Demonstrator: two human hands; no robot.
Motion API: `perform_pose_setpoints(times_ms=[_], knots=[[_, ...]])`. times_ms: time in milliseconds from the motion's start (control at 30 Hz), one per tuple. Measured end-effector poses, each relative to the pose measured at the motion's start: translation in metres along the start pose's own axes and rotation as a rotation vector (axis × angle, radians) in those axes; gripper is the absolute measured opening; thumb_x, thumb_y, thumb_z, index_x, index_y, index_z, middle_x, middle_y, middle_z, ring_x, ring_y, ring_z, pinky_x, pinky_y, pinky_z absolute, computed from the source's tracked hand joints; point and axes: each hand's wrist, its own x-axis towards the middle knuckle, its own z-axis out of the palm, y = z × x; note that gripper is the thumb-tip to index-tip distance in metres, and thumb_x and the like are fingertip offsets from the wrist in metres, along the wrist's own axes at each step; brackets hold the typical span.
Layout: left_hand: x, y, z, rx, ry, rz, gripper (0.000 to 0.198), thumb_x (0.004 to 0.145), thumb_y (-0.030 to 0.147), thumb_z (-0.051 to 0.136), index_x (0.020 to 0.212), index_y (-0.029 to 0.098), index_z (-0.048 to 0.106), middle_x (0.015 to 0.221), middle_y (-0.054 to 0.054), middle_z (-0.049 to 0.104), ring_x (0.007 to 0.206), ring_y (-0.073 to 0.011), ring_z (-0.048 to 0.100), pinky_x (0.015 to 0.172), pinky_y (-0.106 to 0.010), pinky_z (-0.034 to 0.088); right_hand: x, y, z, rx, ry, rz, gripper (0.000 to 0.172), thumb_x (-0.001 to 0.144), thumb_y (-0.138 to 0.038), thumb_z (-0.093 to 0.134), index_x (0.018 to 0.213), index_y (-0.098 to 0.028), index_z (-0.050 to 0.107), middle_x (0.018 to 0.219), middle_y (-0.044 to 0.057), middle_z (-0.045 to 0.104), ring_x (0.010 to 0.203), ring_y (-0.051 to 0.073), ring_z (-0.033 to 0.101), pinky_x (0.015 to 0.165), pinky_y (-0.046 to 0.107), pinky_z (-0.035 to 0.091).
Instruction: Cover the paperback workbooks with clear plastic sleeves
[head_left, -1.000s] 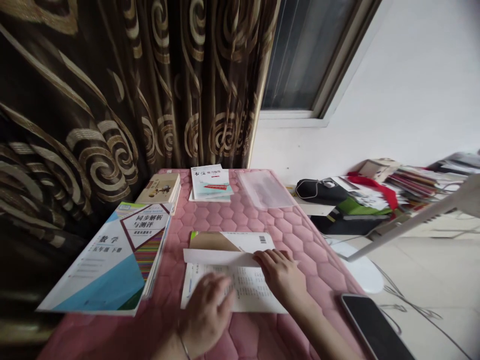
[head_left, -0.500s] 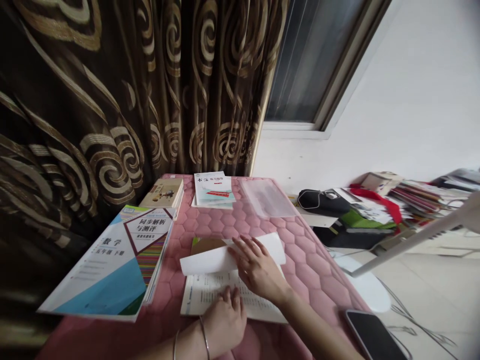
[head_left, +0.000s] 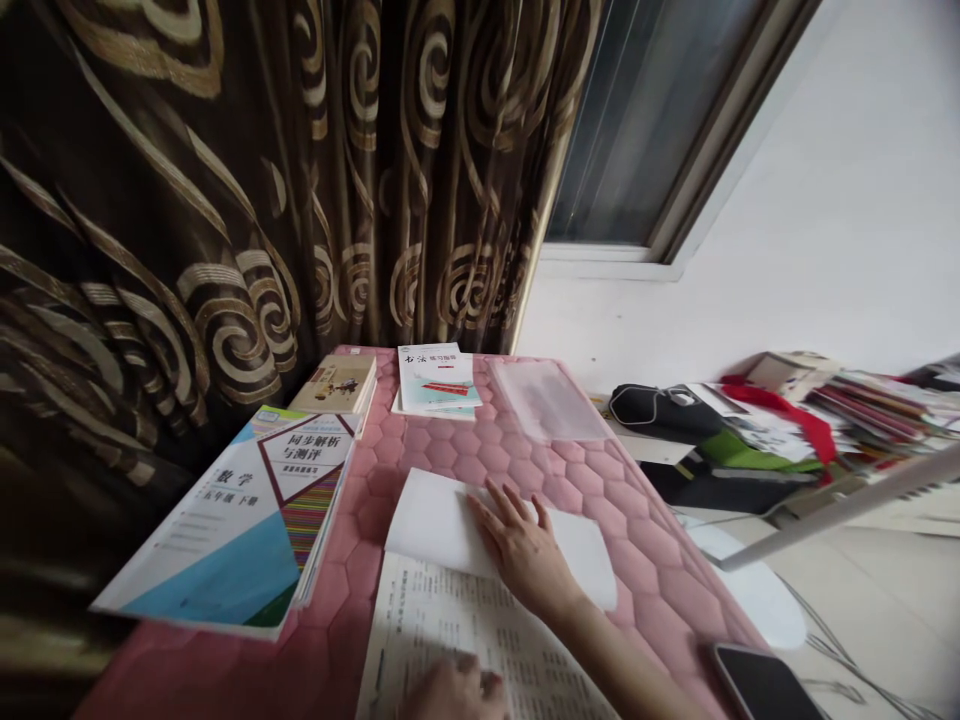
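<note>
Pink quilted tabletop [head_left: 435,440], patterned curtain [head_left: 300,200] behind; open booklet [head_left: 431,625] lies on the quilting, print facing up, near end cut off by the frame; white sheet [head_left: 435,525] covers the booklet's far part, can't tell if bound in or loose. Right hand [head_left: 526,560] appears to rest palm down on the sheet, fingers spread, clasping nothing, probably to press it flat; left hand [head_left: 459,690] is on or just over the booklet's near print, fingers curled, blurred and cropped, can't tell whether it grips anything; likely there to steady the paper.

Outward from the booklet: workbook stack [head_left: 217,530] to its left, face up, probably kept aside for working room; beige books [head_left: 334,385] beyond it and left; white books [head_left: 437,380] straight beyond it; translucent sheet [head_left: 551,400] flat, beyond it and right; phone [head_left: 765,685] right of it, near the right forearm [head_left: 622,645]. Both hands hide some print and sheet; workbook stack hems the booklet's left side; off the table, right of it, lamp stand [head_left: 840,510] and heaped clutter [head_left: 750,430].
</note>
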Motion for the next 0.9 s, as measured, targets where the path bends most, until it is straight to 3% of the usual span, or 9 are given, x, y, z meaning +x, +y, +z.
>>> perform_pose_setpoints(times_ms=[33, 67, 167, 300, 433, 533, 633, 767, 900], knots=[[0.005, -0.01, -0.015, -0.112, 0.021, -0.01, 0.012, 0.084, 0.028, 0.063, 0.076, 0.02, 0.065, 0.067, -0.003, 0.068, 0.055, -0.0157, 0.06, 0.044, -0.027, 0.039, 0.002, 0.001, 0.0, 0.009, -0.023, -0.001, 0.043, 0.1, -0.028, 0.037, 0.14, -0.03, 0.054, 0.148, 0.012, 0.049, 0.13, 0.031, 0.049, 0.103, 0.057, 0.039], [0.012, -0.023, -0.031, -0.159, 0.067, -0.143, 0.017, 0.087, 0.031, 0.059, 0.074, 0.021, 0.064, 0.067, -0.002, 0.065, 0.059, -0.0163, 0.06, 0.051, -0.029, 0.044, 0.004, 0.002, 0.0, 0.018, -0.045, -0.003, 0.042, 0.1, -0.027, 0.037, 0.138, -0.028, 0.056, 0.146, 0.012, 0.051, 0.129, 0.031, 0.05, 0.103, 0.057, 0.04], [0.03, -0.072, -0.067, -0.157, 0.154, -0.703, 0.02, 0.092, 0.019, 0.045, 0.085, 0.02, 0.064, 0.09, -0.007, 0.064, 0.084, -0.0201, 0.062, 0.075, -0.034, 0.05, 0.015, 0.0, -0.003, 0.051, -0.114, -0.013, 0.041, 0.1, -0.023, 0.037, 0.133, -0.025, 0.061, 0.143, 0.012, 0.054, 0.128, 0.03, 0.052, 0.104, 0.054, 0.041], [0.04, -0.131, -0.06, -0.111, 0.047, -1.127, 0.019, 0.09, 0.024, 0.051, 0.1, 0.019, 0.067, 0.104, -0.011, 0.06, 0.101, -0.026, 0.058, 0.085, -0.039, 0.047, 0.033, -0.012, -0.003, 0.109, -0.204, 0.013, 0.042, 0.096, -0.015, 0.04, 0.129, -0.025, 0.064, 0.142, 0.011, 0.056, 0.13, 0.028, 0.051, 0.104, 0.05, 0.043], [0.038, -0.153, -0.031, -0.162, -0.054, -1.221, 0.02, 0.086, 0.024, 0.058, 0.102, 0.016, 0.067, 0.11, -0.014, 0.06, 0.106, -0.0282, 0.057, 0.093, -0.042, 0.043, 0.043, -0.031, 0.004, 0.199, -0.233, 0.039, 0.038, 0.098, -0.023, 0.041, 0.127, -0.027, 0.065, 0.142, 0.01, 0.056, 0.13, 0.026, 0.052, 0.104, 0.046, 0.043], [0.04, -0.162, -0.023, -0.182, -0.003, -1.225, 0.024, 0.082, 0.022, 0.063, 0.105, 0.015, 0.065, 0.112, -0.015, 0.063, 0.118, -0.0312, 0.052, 0.102, -0.045, 0.038, 0.044, -0.042, 0.006, 0.283, -0.285, -0.053, 0.048, 0.096, -0.046, 0.048, 0.14, -0.028, 0.054, 0.147, 0.009, 0.052, 0.135, 0.03, 0.045, 0.107, 0.049, 0.04], [0.046, -0.181, -0.023, -0.261, 0.07, -1.346, 0.03, 0.083, 0.023, 0.061, 0.111, 0.013, 0.061, 0.118, -0.017, 0.065, 0.124, -0.0309, 0.051, 0.103, -0.044, 0.037, 0.043, -0.048, 0.006, 0.301, -0.351, -0.106, 0.066, 0.091, -0.064, 0.045, 0.144, -0.026, 0.048, 0.149, 0.011, 0.048, 0.139, 0.035, 0.038, 0.11, 0.056, 0.033], [0.054, -0.214, -0.019, -0.348, 0.107, -1.502, 0.032, 0.086, 0.025, 0.058, 0.114, 0.01, 0.061, 0.117, -0.02, 0.066, 0.111, -0.0278, 0.062, 0.087, -0.034, 0.045, 0.042, -0.052, 0.006, 0.253, -0.349, -0.021, 0.068, 0.092, -0.067, 0.035, 0.145, -0.026, 0.048, 0.153, 0.012, 0.043, 0.142, 0.036, 0.033, 0.111, 0.059, 0.027], [0.055, -0.238, -0.011, -0.412, 0.097, -1.541, 0.02, 0.081, 0.024, 0.059, 0.095, 0.011, 0.068, 0.094, -0.015, 0.073, 0.089, -0.024, 0.068, 0.068, -0.027, 0.043, 0.04, -0.059, 0.011, 0.21, -0.304, 0.165, 0.069, 0.093, -0.066, 0.032, 0.147, -0.024, 0.046, 0.156, 0.012, 0.037, 0.143, 0.038, 0.029, 0.113, 0.059, 0.021]])
